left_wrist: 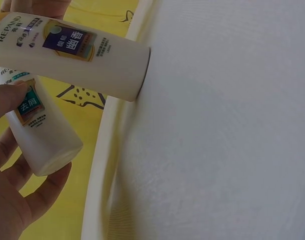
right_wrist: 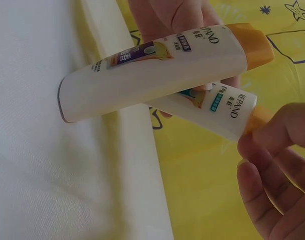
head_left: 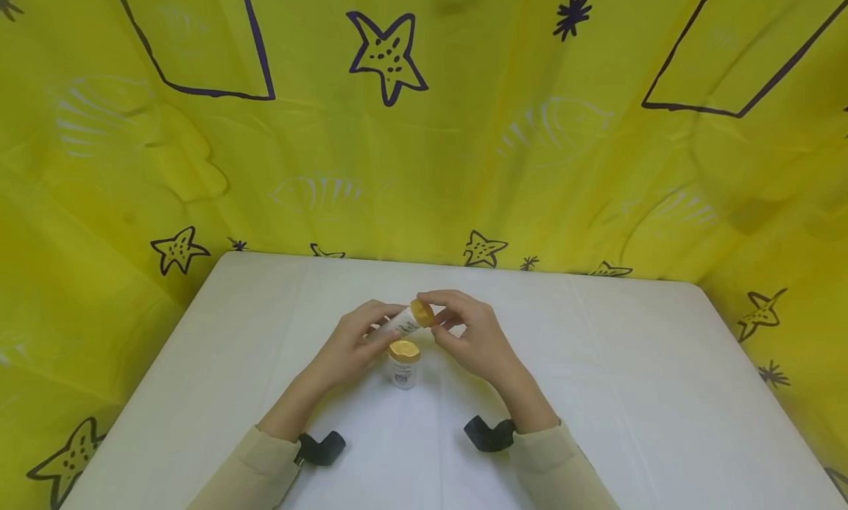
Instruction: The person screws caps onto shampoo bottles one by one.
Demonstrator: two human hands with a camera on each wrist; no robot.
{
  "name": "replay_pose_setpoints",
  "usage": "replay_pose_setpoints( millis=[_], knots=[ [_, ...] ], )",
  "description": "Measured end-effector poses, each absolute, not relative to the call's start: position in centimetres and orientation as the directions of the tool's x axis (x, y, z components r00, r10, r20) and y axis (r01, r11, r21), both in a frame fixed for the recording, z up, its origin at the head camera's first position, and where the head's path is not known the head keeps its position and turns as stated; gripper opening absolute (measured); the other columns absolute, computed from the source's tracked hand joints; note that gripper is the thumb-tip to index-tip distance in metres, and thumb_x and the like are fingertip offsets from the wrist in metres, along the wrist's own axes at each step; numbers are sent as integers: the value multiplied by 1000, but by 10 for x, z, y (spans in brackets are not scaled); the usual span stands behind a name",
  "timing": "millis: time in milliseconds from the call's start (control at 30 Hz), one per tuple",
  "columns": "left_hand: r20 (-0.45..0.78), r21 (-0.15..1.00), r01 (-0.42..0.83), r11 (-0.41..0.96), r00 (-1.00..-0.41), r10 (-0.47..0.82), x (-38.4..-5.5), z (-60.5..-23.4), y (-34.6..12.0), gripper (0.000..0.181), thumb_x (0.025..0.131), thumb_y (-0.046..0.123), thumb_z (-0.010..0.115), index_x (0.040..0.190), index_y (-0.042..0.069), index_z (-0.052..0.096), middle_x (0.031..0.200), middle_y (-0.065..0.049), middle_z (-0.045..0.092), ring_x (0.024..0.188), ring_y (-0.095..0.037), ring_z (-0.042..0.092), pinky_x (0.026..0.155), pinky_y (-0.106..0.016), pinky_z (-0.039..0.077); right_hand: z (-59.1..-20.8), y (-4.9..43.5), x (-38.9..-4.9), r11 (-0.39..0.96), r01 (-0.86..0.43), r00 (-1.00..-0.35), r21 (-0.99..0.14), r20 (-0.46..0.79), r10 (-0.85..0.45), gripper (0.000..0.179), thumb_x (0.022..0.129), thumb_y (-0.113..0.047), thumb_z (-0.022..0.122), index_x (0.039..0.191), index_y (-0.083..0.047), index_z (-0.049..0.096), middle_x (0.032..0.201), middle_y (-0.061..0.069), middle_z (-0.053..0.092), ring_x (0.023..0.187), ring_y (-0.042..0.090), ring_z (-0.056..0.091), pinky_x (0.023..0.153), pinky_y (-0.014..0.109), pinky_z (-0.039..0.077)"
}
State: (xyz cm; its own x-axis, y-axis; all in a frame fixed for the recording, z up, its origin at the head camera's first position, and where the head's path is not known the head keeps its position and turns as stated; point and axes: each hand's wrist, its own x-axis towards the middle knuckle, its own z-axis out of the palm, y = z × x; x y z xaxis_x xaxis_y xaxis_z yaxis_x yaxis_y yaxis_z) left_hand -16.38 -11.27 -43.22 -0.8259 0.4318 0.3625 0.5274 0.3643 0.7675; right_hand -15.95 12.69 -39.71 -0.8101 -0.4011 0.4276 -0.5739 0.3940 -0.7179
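Note:
My left hand (head_left: 351,344) holds a white shampoo bottle (left_wrist: 45,137) with a teal label, tilted above the table. Its orange cap (head_left: 422,313) points up and to the right in the head view. The fingers and thumb of my right hand (head_left: 473,333) pinch that cap, as the right wrist view also shows. A second white bottle (head_left: 404,374), with a purple label and an orange cap, stands upright on the table just in front of the held one. It hides part of the shampoo bottle in both wrist views.
The table (head_left: 596,392) has a white cover. Behind it and at its sides hangs a yellow curtain (head_left: 430,149) printed with starfish and fish. A black wrist camera (head_left: 321,449) sits at the left cuff, another black camera (head_left: 489,434) at the right cuff.

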Motion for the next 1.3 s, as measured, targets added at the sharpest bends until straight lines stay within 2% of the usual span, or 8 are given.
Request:
replay_pose_setpoints(
  millis=[333, 733, 967, 1300],
  knots=[
    [369, 768, 535, 353, -819, 439, -164, -432, -112, 34, 94, 14, 69, 128, 14, 64, 113, -1, 67, 98, -16, 61, 81, -31, 54, -395, 128, -159, 392, -586, -803, -710, 442, -400, 36, 88, 2, 72, 121, -12, 68, 121, 1, 68, 91, 12, 70, 77, 25, 59],
    [382, 753, 555, 352, -805, 454, -163, -432, -112, 34, 95, 15, 68, 129, 18, 64, 113, 4, 66, 100, -12, 60, 82, -31, 54, -395, 128, -159, 385, -585, -804, -714, 449, -390, 27, 87, -10, 77, 113, -13, 72, 125, 1, 67, 116, 17, 62, 81, 27, 59],
    [386, 749, 561, 353, -802, 456, -163, -431, -111, 33, 96, 15, 67, 129, 19, 64, 113, 6, 66, 100, -11, 59, 83, -31, 53, -395, 126, -158, 384, -590, -802, -711, 459, -383, 26, 87, -10, 77, 112, -11, 72, 123, 3, 68, 113, 17, 63, 81, 30, 59],
    [378, 743, 556, 372, -807, 453, -162, -430, -111, 32, 97, 15, 66, 129, 20, 64, 114, 7, 66, 101, -11, 59, 84, -32, 52, -397, 125, -158, 377, -583, -806, -720, 456, -377, 27, 89, -14, 76, 115, -14, 70, 117, -4, 69, 101, 11, 66, 74, 27, 59]
  ],
)
